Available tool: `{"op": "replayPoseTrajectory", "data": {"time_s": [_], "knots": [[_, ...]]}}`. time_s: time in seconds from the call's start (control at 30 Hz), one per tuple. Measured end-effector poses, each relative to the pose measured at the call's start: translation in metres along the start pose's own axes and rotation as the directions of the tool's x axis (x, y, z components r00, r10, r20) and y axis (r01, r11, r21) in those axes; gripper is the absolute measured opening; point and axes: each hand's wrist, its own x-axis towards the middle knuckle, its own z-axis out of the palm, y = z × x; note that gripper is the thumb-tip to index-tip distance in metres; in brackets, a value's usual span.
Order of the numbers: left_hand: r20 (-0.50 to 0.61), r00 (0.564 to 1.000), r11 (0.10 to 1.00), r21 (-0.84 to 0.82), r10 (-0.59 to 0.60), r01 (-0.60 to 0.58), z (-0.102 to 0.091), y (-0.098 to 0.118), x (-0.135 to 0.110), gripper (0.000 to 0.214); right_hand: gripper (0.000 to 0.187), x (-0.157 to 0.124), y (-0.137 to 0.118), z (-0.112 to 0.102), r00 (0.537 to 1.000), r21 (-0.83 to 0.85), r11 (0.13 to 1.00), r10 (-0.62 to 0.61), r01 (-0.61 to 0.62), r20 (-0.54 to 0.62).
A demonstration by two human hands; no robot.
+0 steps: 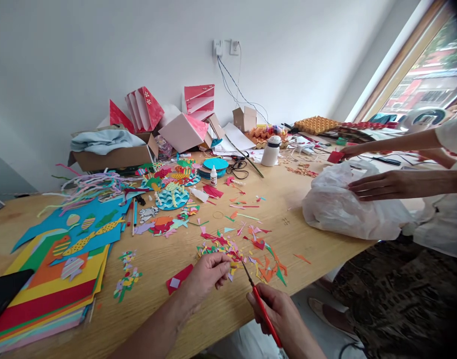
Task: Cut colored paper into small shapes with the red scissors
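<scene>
My right hand is closed round red-handled scissors, whose blades point up and left toward my other hand. My left hand pinches a small piece of coloured paper at the blade tips, just above the wooden table. Many small paper scraps lie scattered just beyond both hands. A red paper piece with a white square lies beside my left wrist.
A stack of coloured paper sheets with cut-out fish lies at the left. Another person's hands rest on a white plastic bag at the right. A cardboard box, glue bottles and paper crafts fill the back.
</scene>
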Motion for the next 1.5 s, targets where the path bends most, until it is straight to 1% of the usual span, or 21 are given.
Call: {"op": "replayPoseTrajectory", "data": {"time_s": [0.1,0.17,0.27,0.37,0.47,0.6,0.7,0.97,1.13,1.23,1.3,1.37,1.4,1.43,1.5], "knots": [[-0.014,1.000,0.998,-0.062,0.016,-0.017,-0.001,-0.002,0.000,0.031,0.033,0.000,-0.001,-0.002,0.996,-0.099,0.991,-0.090,0.087,-0.024],[0.006,0.999,0.995,-0.088,0.037,-0.036,-0.001,-0.002,-0.001,0.030,0.030,-0.001,-0.002,-0.002,0.990,-0.156,0.979,-0.137,0.132,-0.022],[0.023,0.997,0.992,-0.104,0.068,-0.066,-0.002,0.002,-0.003,0.025,0.029,-0.003,-0.006,-0.002,0.985,-0.225,0.960,-0.170,0.165,-0.003],[0.026,0.997,0.993,-0.095,0.076,-0.073,-0.003,0.005,-0.005,0.022,0.030,-0.004,-0.012,-0.001,0.984,-0.279,0.944,-0.179,0.175,0.010],[0.026,0.997,0.994,-0.081,0.075,-0.073,-0.002,0.007,-0.005,0.022,0.029,-0.002,-0.017,0.000,0.985,-0.282,0.945,-0.171,0.167,0.009],[0.015,0.998,0.996,-0.064,0.057,-0.056,0.000,0.008,-0.006,0.023,0.027,0.001,-0.020,0.000,0.984,-0.242,0.956,-0.175,0.167,-0.013],[0.016,0.998,0.997,-0.061,0.052,-0.051,-0.001,0.009,-0.005,0.023,0.028,0.004,-0.019,0.000,0.984,-0.223,0.961,-0.175,0.165,-0.025],[0.011,0.999,0.998,-0.048,0.043,-0.043,-0.001,0.009,-0.004,0.022,0.031,0.008,-0.015,0.002,0.989,-0.248,0.958,-0.149,0.141,-0.013],[0.010,0.999,0.998,-0.044,0.041,-0.041,-0.006,0.006,0.000,0.021,0.032,0.011,-0.016,0.000,0.990,-0.238,0.963,-0.138,0.129,-0.023],[-0.006,0.999,0.997,-0.066,0.044,-0.044,-0.009,0.004,0.000,0.022,0.030,0.015,-0.019,-0.002,0.986,-0.173,0.974,-0.156,0.145,-0.055],[-0.048,0.996,0.992,-0.100,0.074,-0.078,-0.010,0.005,-0.001,0.020,0.026,0.020,-0.023,-0.003,0.975,-0.080,0.979,-0.194,0.186,-0.107],[-0.091,0.991,0.980,-0.168,0.096,-0.110,-0.010,0.007,-0.004,0.018,0.023,0.025,-0.030,-0.001,0.964,0.085,0.970,-0.212,0.227,-0.160],[-0.104,0.990,0.968,-0.222,0.096,-0.117,-0.010,0.007,-0.005,0.017,0.023,0.027,-0.034,0.001,0.962,0.188,0.952,-0.208,0.240,-0.176],[-0.107,0.990,0.951,-0.286,0.090,-0.117,-0.009,0.008,-0.006,0.017,0.024,0.028,-0.038,0.003,0.964,0.297,0.923,-0.195,0.243,-0.183],[-0.097,0.992,0.900,-0.420,0.078,-0.112,-0.008,0.007,-0.007,0.017,0.026,0.031,-0.047,0.011,0.969,0.492,0.838,-0.167,0.237,-0.182]]}}
